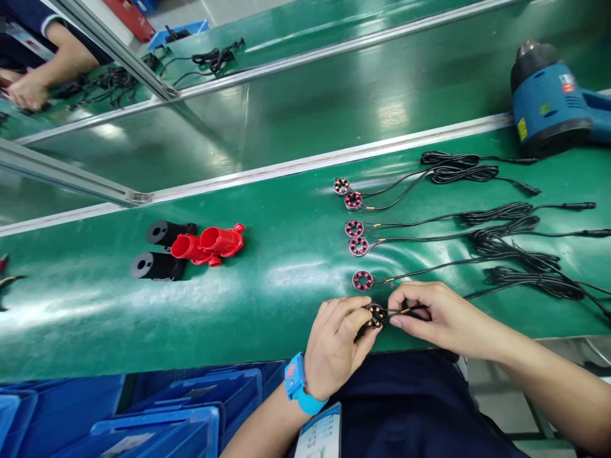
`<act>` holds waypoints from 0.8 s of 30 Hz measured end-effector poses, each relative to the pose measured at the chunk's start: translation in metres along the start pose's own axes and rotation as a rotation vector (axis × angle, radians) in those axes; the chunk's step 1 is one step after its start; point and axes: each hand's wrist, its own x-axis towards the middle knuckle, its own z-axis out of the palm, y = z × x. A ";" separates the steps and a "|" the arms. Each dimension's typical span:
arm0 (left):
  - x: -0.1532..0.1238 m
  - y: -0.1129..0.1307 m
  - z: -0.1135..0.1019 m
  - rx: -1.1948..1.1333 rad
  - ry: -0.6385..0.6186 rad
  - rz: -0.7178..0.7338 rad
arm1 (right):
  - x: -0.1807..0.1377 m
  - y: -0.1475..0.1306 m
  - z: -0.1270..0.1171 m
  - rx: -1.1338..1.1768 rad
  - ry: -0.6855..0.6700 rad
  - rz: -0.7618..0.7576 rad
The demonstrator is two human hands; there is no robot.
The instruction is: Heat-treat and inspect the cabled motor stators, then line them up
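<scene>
My left hand (334,346) pinches small round copper-wound coil ring (376,315) | my right hand (424,315) pinches its thin black lead wire (405,311) | both at near edge of green belt (267,280)

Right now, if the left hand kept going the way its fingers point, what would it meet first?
The left hand points up and right, already pinching the small ring part. Just beyond it, the right hand fingertips on the wire would probably be met first; depth is hard to judge.
</scene>
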 end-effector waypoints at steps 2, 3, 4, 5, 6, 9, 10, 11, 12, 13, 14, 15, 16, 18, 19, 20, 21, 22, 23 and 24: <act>0.001 0.000 0.002 -0.029 0.004 0.007 | 0.000 0.000 -0.001 0.127 -0.016 0.057; 0.001 0.000 0.003 -0.035 0.003 0.019 | 0.001 0.000 -0.001 0.188 -0.025 0.078; 0.002 0.000 0.004 -0.037 0.003 0.036 | 0.001 0.000 -0.002 0.243 -0.031 0.091; 0.003 0.001 0.005 -0.036 0.003 0.055 | 0.001 0.000 -0.002 0.291 -0.035 0.096; 0.004 0.001 0.005 -0.034 0.005 0.070 | 0.002 0.000 -0.003 0.328 -0.037 0.098; 0.004 0.002 0.006 -0.026 0.025 0.070 | 0.003 0.000 -0.003 0.350 -0.035 0.101; 0.004 0.002 0.007 -0.021 0.025 0.059 | 0.003 0.001 -0.002 0.326 -0.028 0.103; 0.004 0.001 0.007 -0.012 0.018 0.040 | 0.002 0.001 -0.001 0.285 -0.012 0.100; 0.003 0.000 0.006 -0.001 0.002 0.014 | 0.001 0.002 0.000 0.230 0.010 0.092; 0.002 -0.001 0.005 0.010 -0.020 -0.018 | -0.001 0.003 0.000 0.169 0.032 0.075; 0.001 -0.003 0.004 0.016 -0.049 -0.054 | -0.003 0.004 0.000 0.106 0.053 0.052; 0.000 -0.005 0.001 0.009 -0.078 -0.082 | -0.006 0.004 -0.001 0.039 0.074 0.020; -0.001 -0.008 -0.001 -0.014 -0.102 -0.106 | -0.008 0.003 -0.003 -0.033 0.100 -0.019; 0.001 -0.014 -0.009 -0.090 -0.117 -0.138 | -0.012 0.001 -0.011 -0.169 0.175 -0.096; 0.003 -0.018 -0.013 -0.117 -0.106 -0.146 | -0.013 -0.001 -0.016 -0.225 0.222 -0.128; 0.006 -0.022 -0.017 -0.123 -0.087 -0.150 | -0.013 -0.002 -0.021 -0.276 0.263 -0.152; 0.011 -0.026 -0.021 -0.105 -0.070 -0.146 | -0.012 -0.004 -0.027 -0.321 0.289 -0.167; 0.017 -0.031 -0.024 -0.069 -0.064 -0.132 | -0.009 -0.006 -0.032 -0.366 0.297 -0.175; 0.023 -0.035 -0.027 -0.030 -0.072 -0.107 | -0.005 -0.007 -0.036 -0.415 0.281 -0.181; 0.031 -0.040 -0.029 0.002 -0.098 -0.079 | 0.000 -0.008 -0.038 -0.463 0.247 -0.187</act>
